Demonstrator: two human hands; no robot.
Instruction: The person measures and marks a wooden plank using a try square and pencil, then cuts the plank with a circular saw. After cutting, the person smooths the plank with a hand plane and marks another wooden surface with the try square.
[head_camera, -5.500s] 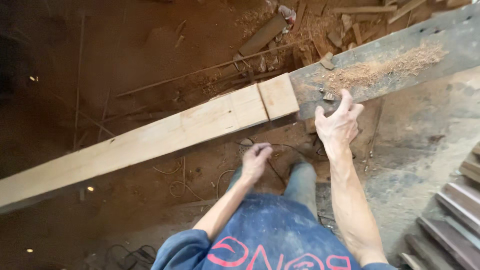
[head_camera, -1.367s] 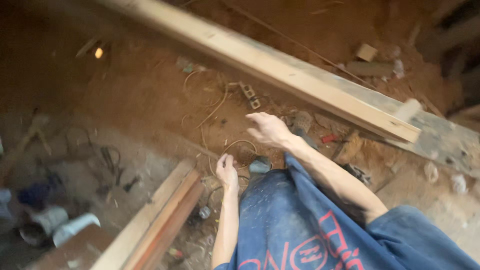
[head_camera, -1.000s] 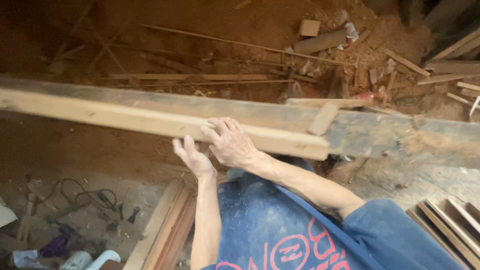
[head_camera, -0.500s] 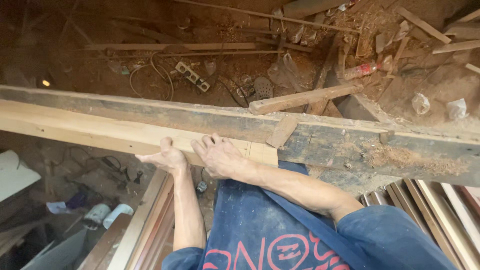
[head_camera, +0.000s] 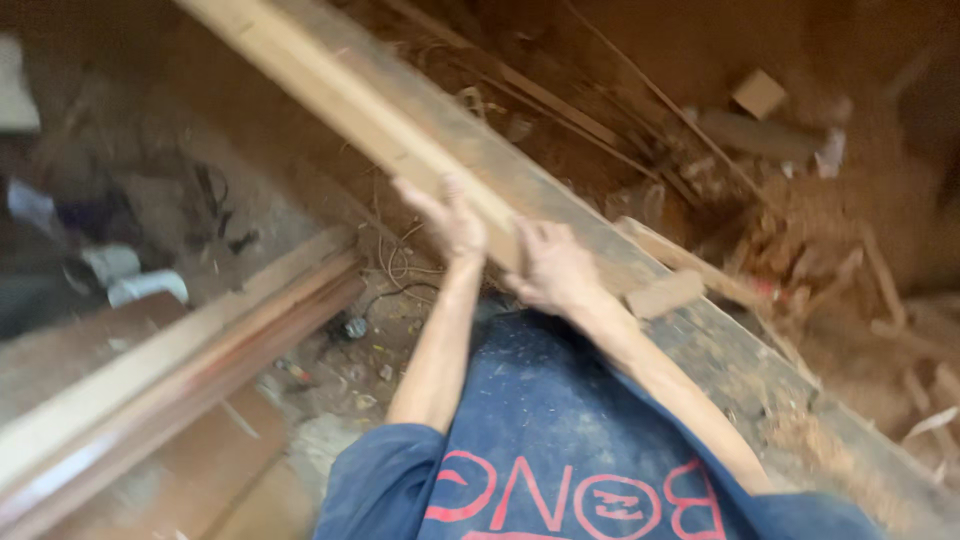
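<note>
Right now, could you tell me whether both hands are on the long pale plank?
Yes, the left hand and right hand both rest on the long pale plank.

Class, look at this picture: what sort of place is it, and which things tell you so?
Probably a rough woodworking shop: both hands grip a long pale plank on a dusty bench, with offcuts and sawdust around.

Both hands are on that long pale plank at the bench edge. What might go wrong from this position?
1. The left hand and right hand hold the long plank near one end only; the far length could swing or sag and wrench free.
2. The small wood block sits loose on the workbench beside the plank and might get knocked off.
3. The cable and scraps on the floor below look like a trip hazard.
</note>
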